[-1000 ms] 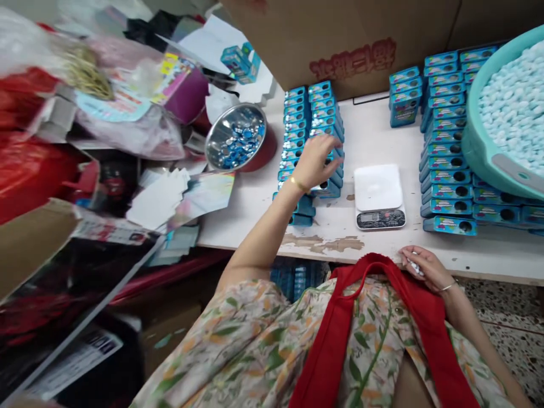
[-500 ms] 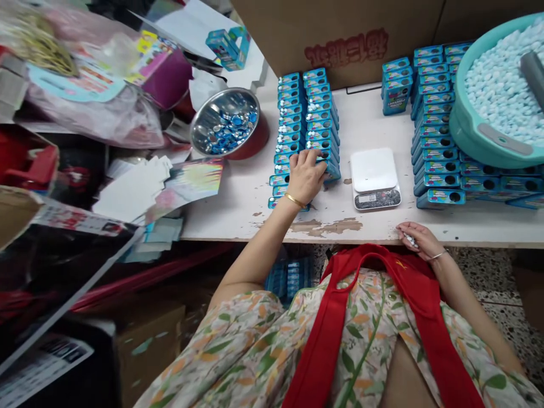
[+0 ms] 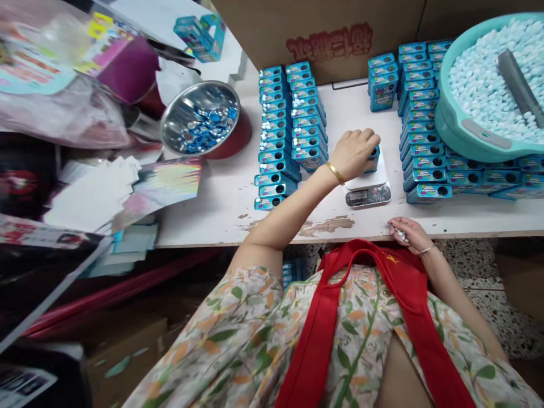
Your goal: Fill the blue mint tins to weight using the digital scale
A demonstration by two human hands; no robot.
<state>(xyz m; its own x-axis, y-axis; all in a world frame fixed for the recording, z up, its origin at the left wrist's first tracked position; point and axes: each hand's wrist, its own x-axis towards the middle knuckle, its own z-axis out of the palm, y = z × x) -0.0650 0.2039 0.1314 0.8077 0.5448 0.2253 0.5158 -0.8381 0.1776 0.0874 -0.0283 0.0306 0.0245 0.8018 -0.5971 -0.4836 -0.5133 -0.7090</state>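
My left hand point(image 3: 356, 152), with a gold bangle at the wrist, is closed on a small blue tin point(image 3: 374, 158) over the white digital scale point(image 3: 369, 184). Whether the tin rests on the scale's plate I cannot tell. By the table's front edge my right hand point(image 3: 410, 235) is curled around several small white candies point(image 3: 401, 234). Left of the scale stand two rows of blue tins point(image 3: 309, 153), many with white candies showing at their openings. More blue tins point(image 3: 429, 192) with dark round holes stand in rows on the right.
A turquoise tub point(image 3: 457, 133) of pale candies, with a grey scoop point(image 3: 521, 88) in it, stands over the right-hand tins. At left is a steel bowl point(image 3: 238, 133) of blue metallic pieces. A cardboard box point(image 3: 395, 25) borders the back; bags and papers crowd the far left.
My left hand has moved right from the left tin rows to the scale, bringing a tin. My right hand stays curled near the table edge. The view has shifted slightly.
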